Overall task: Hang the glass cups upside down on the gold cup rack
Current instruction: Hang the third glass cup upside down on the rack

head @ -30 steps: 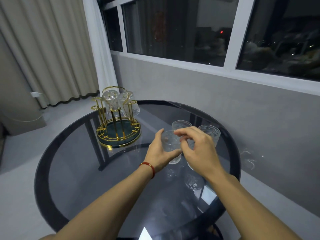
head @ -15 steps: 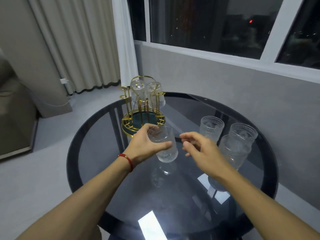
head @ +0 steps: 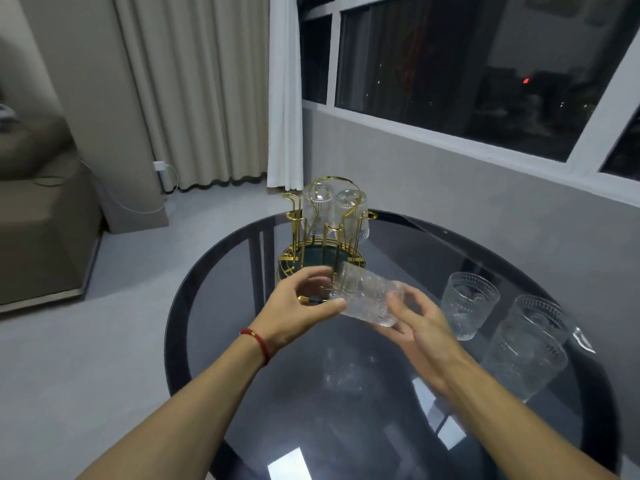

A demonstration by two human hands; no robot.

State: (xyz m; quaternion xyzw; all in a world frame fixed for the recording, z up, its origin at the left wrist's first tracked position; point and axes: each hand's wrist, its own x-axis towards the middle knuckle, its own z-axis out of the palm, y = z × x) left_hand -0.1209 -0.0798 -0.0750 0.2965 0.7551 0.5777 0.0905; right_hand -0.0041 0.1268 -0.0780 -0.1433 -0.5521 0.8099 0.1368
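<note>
A textured glass cup [head: 367, 294] lies tilted on its side in the air, just in front of the gold cup rack [head: 323, 237]. My left hand [head: 301, 308] pinches its rim end. My right hand [head: 415, 322] cups its base end from below. Two glass cups [head: 332, 209] hang upside down on the rack's far pegs. Three more cups stand upright on the table to the right: one nearer the rack [head: 469, 304], one behind [head: 538, 317] and one in front [head: 523, 358].
The round dark glass table [head: 214, 292] carries everything. A grey wall and window sill run close behind it on the right. Curtains [head: 194, 91] and a sofa [head: 38, 216] stand to the left across open floor.
My left hand lifted the cup away from the group and carried it toward the rack. The cup has tipped from upright onto its side, and my right hand has come under its base.
</note>
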